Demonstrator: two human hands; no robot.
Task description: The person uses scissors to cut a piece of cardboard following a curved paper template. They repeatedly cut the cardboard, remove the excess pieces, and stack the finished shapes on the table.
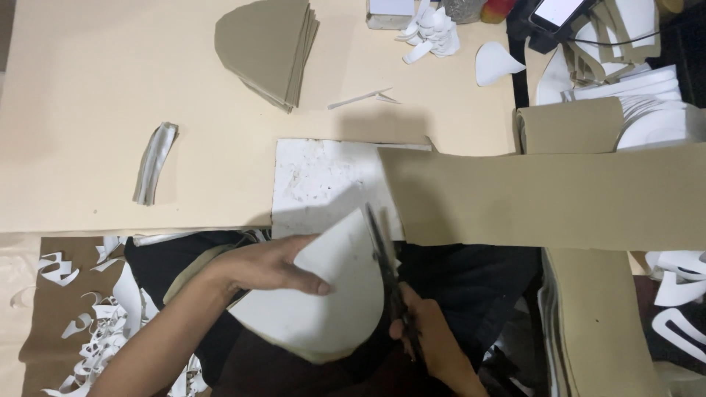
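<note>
My left hand (268, 266) pinches the white template (334, 294) over my lap, fingers (312, 283) flat on top. My right hand (426, 334) is closed around scissors (386, 265), blades narrow, at the olive strip (544, 198) on the table (88, 88).

A long olive fabric strip (544, 198) lies right on the cream cardboard table top (88, 88), overlapping a scuffed white square board (323, 184). A stack of olive fan-shaped pieces (268, 48) sits far, left of centre.
</note>
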